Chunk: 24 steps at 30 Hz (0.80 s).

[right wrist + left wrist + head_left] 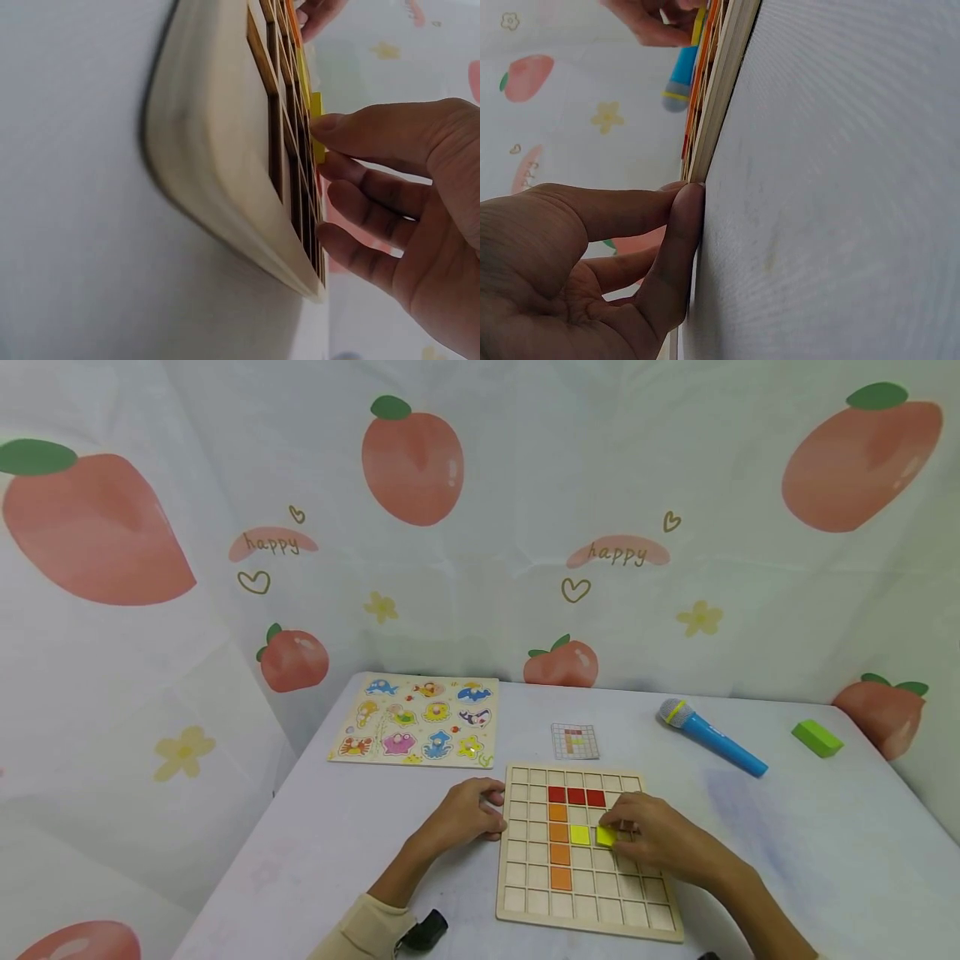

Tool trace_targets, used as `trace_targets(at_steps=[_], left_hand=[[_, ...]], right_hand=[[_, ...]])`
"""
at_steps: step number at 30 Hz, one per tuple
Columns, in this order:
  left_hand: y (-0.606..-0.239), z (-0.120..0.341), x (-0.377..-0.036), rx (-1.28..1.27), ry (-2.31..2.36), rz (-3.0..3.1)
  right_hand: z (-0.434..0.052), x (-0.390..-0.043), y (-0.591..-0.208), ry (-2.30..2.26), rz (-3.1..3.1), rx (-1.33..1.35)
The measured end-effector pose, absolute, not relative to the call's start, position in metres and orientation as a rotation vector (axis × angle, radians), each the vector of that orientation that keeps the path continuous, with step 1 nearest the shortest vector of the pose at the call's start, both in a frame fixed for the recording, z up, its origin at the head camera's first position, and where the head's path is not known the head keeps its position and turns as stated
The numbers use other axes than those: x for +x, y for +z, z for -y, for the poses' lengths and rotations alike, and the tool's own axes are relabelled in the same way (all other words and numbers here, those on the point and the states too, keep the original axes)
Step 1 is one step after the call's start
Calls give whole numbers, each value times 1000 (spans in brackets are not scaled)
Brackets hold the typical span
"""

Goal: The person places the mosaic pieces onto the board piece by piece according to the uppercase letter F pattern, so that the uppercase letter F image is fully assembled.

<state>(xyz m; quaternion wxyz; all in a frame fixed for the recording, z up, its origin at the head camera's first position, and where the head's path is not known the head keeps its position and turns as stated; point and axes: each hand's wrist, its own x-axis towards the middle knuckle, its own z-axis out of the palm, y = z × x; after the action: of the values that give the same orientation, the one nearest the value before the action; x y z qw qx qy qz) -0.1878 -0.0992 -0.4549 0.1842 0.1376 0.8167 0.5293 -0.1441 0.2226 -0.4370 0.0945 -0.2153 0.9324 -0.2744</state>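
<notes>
A wooden grid board [525,903] lies on the table, with red tiles [576,797] in a row, a column of orange tiles [560,855] and one yellow tile [579,835] set in its squares. Between thumb and fingers, my right hand [660,837] pinches a second yellow tile [318,127], tilted over a square to the right of the first. At the board's left side, my left hand [467,814] holds the edge with thumb and finger, as the left wrist view shows up close [592,262].
Behind the board lies a small printed pattern card [576,742]. A sea-animal peg puzzle [420,722] sits at the back left. On the right are a blue toy microphone [716,742] and a green block [817,738]. A fruit-print cloth hangs behind the table.
</notes>
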Motion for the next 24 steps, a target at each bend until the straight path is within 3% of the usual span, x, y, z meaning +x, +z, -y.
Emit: trace_targets(at_steps=[24], left_hand=[[-456, 100, -190, 397, 1531, -2265]], right_hand=[[-215, -145, -437, -775, -2784, -618]])
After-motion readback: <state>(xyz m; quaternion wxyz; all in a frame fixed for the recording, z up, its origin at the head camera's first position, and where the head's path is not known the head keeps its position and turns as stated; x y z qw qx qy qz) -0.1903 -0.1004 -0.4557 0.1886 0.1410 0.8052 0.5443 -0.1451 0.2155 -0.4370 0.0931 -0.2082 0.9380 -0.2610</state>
